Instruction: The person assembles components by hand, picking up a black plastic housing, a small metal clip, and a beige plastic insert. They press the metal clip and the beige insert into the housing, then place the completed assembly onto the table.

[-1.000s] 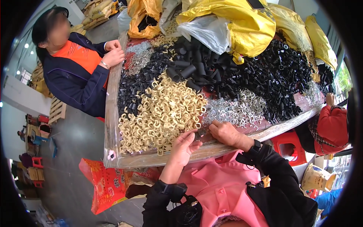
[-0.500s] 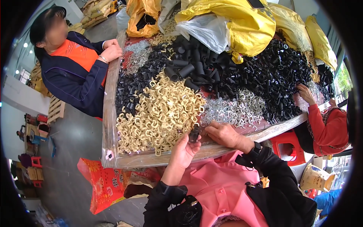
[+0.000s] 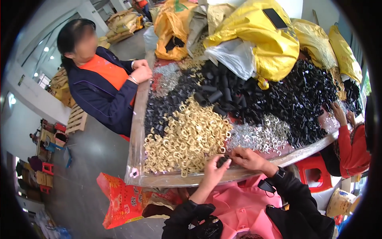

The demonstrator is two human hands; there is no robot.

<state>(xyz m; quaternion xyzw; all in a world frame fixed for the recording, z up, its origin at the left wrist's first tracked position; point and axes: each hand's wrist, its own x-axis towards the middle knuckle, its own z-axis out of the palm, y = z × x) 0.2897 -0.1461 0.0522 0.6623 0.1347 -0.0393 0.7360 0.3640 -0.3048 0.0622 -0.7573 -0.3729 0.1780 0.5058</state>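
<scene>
Close to the table's near edge, my left hand (image 3: 214, 172) grips a small black plastic fitting (image 3: 223, 161) between thumb and fingers. My right hand (image 3: 247, 159) is right beside it, fingers pinched together by the fitting's end. Whatever sits in that pinch is too small or hidden to make out. A heap of gold-coloured C-shaped clips (image 3: 187, 137) lies just beyond and left of my left hand. Small silver metal pieces (image 3: 274, 133) are spread beyond my right hand.
Loose black parts (image 3: 296, 99) and thick black tubes (image 3: 215, 96) cover the table's middle. Yellow sacks (image 3: 274, 47), one bearing a phone (image 3: 275, 18), stand behind. A person (image 3: 103, 83) stands left; another person's hand (image 3: 339, 114) works at right. A red stool (image 3: 314, 171) is nearby.
My two hands have come together at the black fitting, which has turned from upright to tilted in my left hand. The whole view has shifted, so the table appears further right and lower.
</scene>
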